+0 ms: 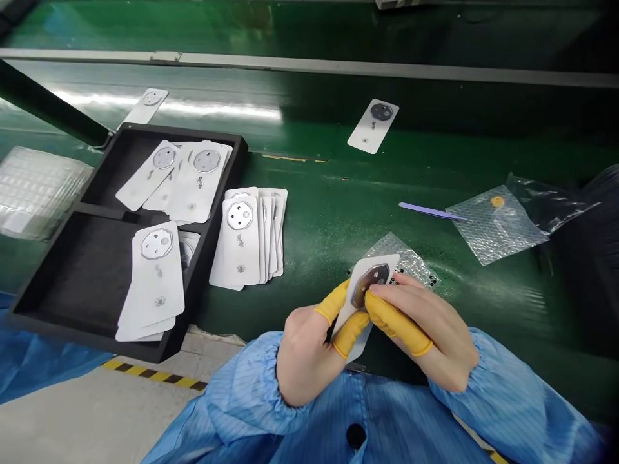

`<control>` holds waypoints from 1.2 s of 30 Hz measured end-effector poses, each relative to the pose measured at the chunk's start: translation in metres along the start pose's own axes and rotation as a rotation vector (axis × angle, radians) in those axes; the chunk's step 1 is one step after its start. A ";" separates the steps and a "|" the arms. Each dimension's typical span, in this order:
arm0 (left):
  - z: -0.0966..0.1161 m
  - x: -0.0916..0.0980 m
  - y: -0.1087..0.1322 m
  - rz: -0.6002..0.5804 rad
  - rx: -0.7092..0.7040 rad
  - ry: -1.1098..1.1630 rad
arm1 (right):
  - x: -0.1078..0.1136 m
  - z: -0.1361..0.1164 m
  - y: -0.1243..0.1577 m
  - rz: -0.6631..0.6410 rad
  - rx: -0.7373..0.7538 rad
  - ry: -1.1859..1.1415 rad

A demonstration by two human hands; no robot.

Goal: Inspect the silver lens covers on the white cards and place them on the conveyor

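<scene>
My left hand (314, 348), with yellow finger cots on thumb and finger, grips a white phone back cover (345, 312) by its side, tilted up. A shiny dark octagonal camera plate (370, 283) sits at the cover's upper end. My right hand (425, 322) is closed over this plate, a yellow-cotted digit and a bare fingertip pinched together against it. Whatever is between these tips, if anything, is hidden. Behind the hands lies bubble wrap (394, 248) with several small black round pieces. A second white edge shows below the held cover.
Left stands a black two-compartment tray (58, 270) with several white covers (157, 270). Beside it lies a fanned stack of covers (239, 248). A single cover (372, 132) lies farther back. Purple tweezers (430, 211) touch another bubble wrap sheet (507, 225). Clear plastic trays (36, 187) are far left.
</scene>
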State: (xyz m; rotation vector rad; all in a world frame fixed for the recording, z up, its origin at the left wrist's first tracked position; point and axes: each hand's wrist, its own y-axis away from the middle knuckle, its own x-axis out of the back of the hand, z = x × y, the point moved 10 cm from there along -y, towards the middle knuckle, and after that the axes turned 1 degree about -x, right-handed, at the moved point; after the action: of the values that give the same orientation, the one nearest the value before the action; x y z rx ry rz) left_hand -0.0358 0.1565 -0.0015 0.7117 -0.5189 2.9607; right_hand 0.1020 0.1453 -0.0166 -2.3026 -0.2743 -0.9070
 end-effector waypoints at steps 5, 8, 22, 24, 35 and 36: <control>-0.002 -0.008 0.004 -0.030 -0.033 0.004 | 0.003 -0.004 -0.003 0.010 0.036 0.025; -0.004 -0.014 0.006 -0.053 -0.031 0.007 | 0.004 -0.008 -0.002 0.024 0.077 0.044; -0.004 -0.013 0.002 -0.017 -0.005 0.081 | 0.004 -0.036 -0.014 0.002 0.251 0.277; -0.005 -0.015 0.003 -0.026 0.015 0.074 | 0.004 -0.035 -0.012 0.002 0.233 0.285; 0.003 -0.014 0.006 0.020 -0.057 -0.042 | 0.005 -0.033 -0.012 0.002 0.178 0.292; 0.005 -0.013 0.006 0.035 -0.081 -0.074 | 0.003 -0.034 -0.012 -0.004 0.175 0.299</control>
State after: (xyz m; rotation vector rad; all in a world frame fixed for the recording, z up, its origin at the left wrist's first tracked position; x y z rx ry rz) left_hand -0.0228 0.1492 -0.0045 0.8145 -0.6593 2.9351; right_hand 0.0811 0.1331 0.0107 -1.9763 -0.2192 -1.1648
